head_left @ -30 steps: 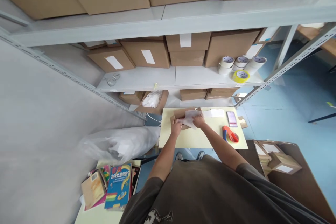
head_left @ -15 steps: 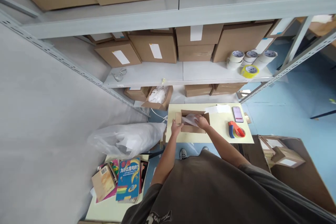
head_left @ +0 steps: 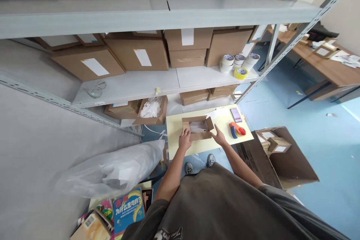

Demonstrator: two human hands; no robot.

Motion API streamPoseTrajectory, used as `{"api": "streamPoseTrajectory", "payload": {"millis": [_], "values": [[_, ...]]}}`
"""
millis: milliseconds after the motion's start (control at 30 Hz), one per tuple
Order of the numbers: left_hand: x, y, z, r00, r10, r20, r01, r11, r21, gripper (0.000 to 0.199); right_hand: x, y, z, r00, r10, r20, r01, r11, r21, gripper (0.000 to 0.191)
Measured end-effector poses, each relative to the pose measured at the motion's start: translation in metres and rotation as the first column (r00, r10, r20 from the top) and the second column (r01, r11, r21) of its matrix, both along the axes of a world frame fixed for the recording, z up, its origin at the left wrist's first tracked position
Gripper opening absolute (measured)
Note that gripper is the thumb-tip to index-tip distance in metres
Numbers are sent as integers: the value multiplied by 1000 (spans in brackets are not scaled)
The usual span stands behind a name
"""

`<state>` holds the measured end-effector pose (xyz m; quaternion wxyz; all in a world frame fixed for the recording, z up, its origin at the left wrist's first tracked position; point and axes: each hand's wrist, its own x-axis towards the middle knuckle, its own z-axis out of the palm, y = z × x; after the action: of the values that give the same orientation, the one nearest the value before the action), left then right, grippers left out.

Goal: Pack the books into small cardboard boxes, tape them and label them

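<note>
An open cardboard box sits on the pale yellow table, its flaps spread. Inside it lies translucent white wrapping. My left hand rests at the box's left front corner, fingers on the cardboard flap. At the right end of the box is my right hand, its thumb and fingers apart and nothing held between them. Behind the box lie white papers. Farther right are a phone and an orange and blue tape dispenser.
A metal shelf with boxes, tape rolls and glasses stands ahead. A large plastic bag and books are at left. A big carton holding small boxes stands at right.
My right hand has come out of the box and opened beside its right end. The wrapping now lies lower and flatter inside. My left hand is on the left flap. The view has turned right.
</note>
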<state>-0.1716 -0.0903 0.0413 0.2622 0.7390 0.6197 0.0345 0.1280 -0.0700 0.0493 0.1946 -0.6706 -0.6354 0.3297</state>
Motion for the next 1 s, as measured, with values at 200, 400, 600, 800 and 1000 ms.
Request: {"api": "streamPoseTrajectory", "payload": {"millis": [200,400,600,800,1000], "values": [[-21,15,6,993,-56,101,58,998,-15,53,-20,6,5,979,194,-57,-198,977,-79,71],[-20,29,15,970,157,186,-156,988,-23,49,-33,26,0,988,151,-43,-153,987,-48,43],[-5,35,18,902,408,141,-421,904,75,87,-50,38,-9,985,-167,50,168,986,-13,61],[-11,65,26,948,296,116,-309,945,105,124,-55,44,-7,968,-139,208,154,986,-62,104],[-10,67,12,938,271,216,-285,958,35,84,-48,41,-15,982,0,186,8,999,-43,86]]}}
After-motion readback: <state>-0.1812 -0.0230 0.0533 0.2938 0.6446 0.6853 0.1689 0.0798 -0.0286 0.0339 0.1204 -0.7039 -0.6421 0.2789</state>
